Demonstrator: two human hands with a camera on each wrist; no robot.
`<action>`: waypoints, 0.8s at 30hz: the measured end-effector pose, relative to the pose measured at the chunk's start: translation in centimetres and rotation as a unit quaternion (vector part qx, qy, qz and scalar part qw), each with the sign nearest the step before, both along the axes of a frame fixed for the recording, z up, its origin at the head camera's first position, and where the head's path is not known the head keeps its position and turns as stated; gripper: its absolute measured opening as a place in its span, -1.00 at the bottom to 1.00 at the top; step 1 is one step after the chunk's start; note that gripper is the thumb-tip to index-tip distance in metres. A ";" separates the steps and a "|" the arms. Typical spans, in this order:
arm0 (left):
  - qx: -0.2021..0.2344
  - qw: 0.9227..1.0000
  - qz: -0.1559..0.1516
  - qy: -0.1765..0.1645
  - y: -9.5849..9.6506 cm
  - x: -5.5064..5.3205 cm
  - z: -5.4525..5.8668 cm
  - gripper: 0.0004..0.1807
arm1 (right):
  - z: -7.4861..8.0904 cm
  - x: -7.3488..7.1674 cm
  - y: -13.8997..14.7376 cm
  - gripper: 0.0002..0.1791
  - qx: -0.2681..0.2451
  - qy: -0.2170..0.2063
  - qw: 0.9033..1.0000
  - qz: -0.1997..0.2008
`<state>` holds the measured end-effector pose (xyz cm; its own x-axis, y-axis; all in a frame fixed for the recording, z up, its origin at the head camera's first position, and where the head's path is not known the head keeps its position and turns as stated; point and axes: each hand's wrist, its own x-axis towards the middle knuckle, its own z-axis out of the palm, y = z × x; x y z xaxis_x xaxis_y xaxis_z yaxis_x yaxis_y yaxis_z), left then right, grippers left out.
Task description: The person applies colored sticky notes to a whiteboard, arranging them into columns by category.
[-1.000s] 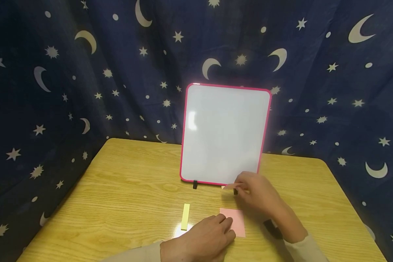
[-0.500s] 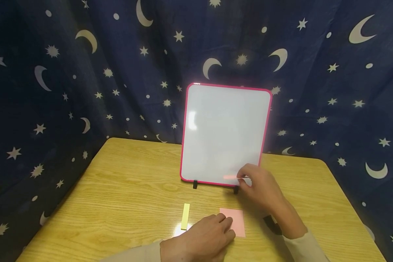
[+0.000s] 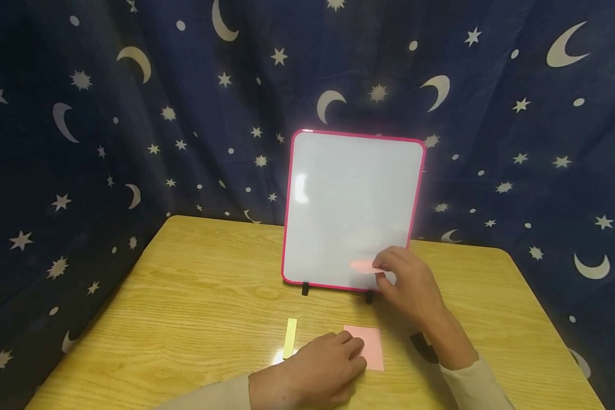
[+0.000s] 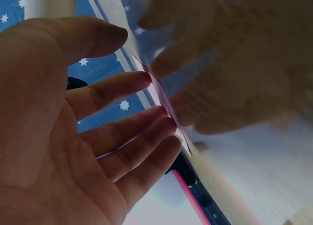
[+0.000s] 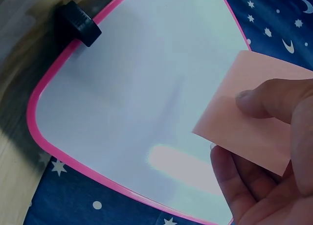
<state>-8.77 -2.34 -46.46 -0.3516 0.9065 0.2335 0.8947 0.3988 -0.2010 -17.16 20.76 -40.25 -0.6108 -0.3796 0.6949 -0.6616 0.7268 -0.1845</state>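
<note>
My right hand pinches a pink sticky note between thumb and fingers, in front of the lower right part of a whiteboard with a pink frame. In the right wrist view the thumb lies across the note's face. My left hand reaches over a pink sticky note pad on the table, its fingertips touching the near-left part of it. The left wrist view shows those fingers extended, resting on the pad's edge.
A narrow yellow pad of sticky strips lies left of the pink pad. Black feet hold the whiteboard upright on the wooden table. A dark blue curtain with moons and stars hangs behind. A dark object partly shows beside the right wrist.
My right hand has risen with the pink sticky note from the whiteboard's bottom edge to slightly higher in front of it; more of the note's face shows. The left hand has hardly moved.
</note>
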 end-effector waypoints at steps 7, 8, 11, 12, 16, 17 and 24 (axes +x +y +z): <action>0.015 0.999 -0.004 -0.030 -0.3 -1.1 0.6 -0.86 | 0.3 -0.3 0.0 -0.72 -0.023 0.024 0.999 0.001; 0.021 0.999 0.000 -0.034 -0.5 -1.4 0.8 -0.89 | 0.5 -0.4 0.0 -0.72 -0.026 0.027 0.999 0.002; 0.045 0.998 0.020 -0.038 -1.0 -2.6 1.5 -0.93 | 0.9 -0.6 0.0 -0.72 -0.033 0.034 0.999 0.002; 0.054 0.997 0.026 -0.039 -1.2 -3.0 1.8 -0.92 | 1.0 -0.6 0.0 -0.72 -0.033 0.038 0.999 0.002; 0.080 0.994 0.048 -0.051 -2.4 -4.6 3.1 -0.84 | 1.6 -0.8 0.0 -0.72 -0.039 0.047 0.998 0.001; 0.087 0.993 0.055 -0.055 -2.8 -5.0 3.5 -0.82 | 1.7 -0.8 0.0 -0.71 -0.041 0.048 0.998 0.000; 0.165 0.975 0.120 -0.092 -5.8 -7.9 5.3 -0.81 | 2.1 -1.0 -0.1 -0.70 -0.048 0.056 0.997 -0.018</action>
